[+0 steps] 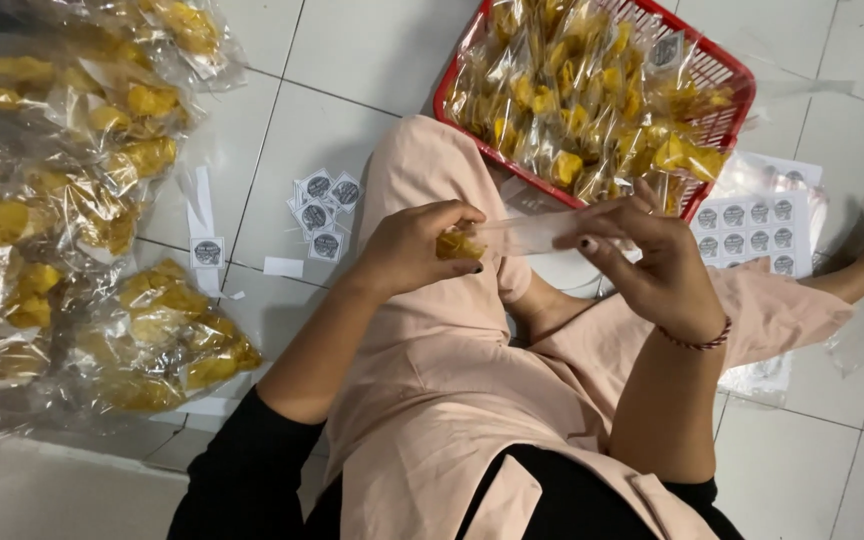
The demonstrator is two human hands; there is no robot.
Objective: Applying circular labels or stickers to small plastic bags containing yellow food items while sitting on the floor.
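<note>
Both hands grip one clear snack bag (pixel 512 235): left hand (pixel 417 250) should pinch its yellow filling firmly while right hand (pixel 642 255) flattens the neck.

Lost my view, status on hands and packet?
Left hand pinching packet's filled end. Right hand holds clear snack packet by open end. Red basket of packets just beyond; nothing blocking.

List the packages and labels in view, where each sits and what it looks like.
Clear narrow bag: held between left hand and right hand, yellow snack at one end.
Red basket: top centre, heaped with clear bags of yellow snacks.
Bagged snacks: piled on the floor at left.
Loose stickers: round dark marks on white squares, floor beside the knee.
Sticker sheet: white, rows of round dark labels, right.
</note>
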